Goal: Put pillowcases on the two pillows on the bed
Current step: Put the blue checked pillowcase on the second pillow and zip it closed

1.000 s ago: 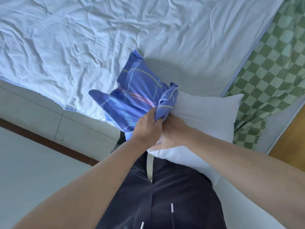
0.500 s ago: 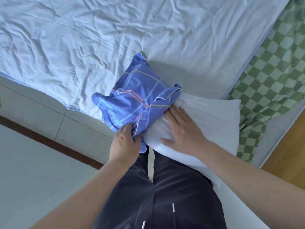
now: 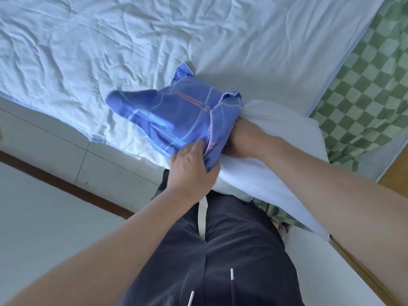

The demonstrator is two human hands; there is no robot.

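Biggest thing here is the bed point(image 3: 154, 40), covered in a wrinkly pale blue quilt that fills the far half of the view, with a green checked sheet point(image 3: 371, 85) poking out on the right. Near its edge lies a bare white pillow point(image 3: 276, 129), one end pointing left toward the blue pillowcase point(image 3: 176, 115), which is bunched up over that end and sits partly on the quilt. So progress-wise I'd say we're early: the case has only just gone over the first corner or so, most of the pillow is uncovered, and I can't see a second pillow or second case anywhere in view, so that one looks untouched as far as I can tell. What's left is dragging the case down the whole length, squaring the corners, then doing it all again. Hands: the left hand point(image 3: 192, 166) comes up from the near side and has its fingers and thumb pinched on the near lip of the case opening, pulling it toward the body. The right hand point(image 3: 240, 138) reaches across from the right with the forearm lying over the pillow, and its fingers disappear inside the case mouth, so I can't tell whether they're gripping the pillow end or just pushing it in. Dark trousers point(image 3: 220, 261) fill the near middle, tiled floor point(image 3: 55, 173) on the left.
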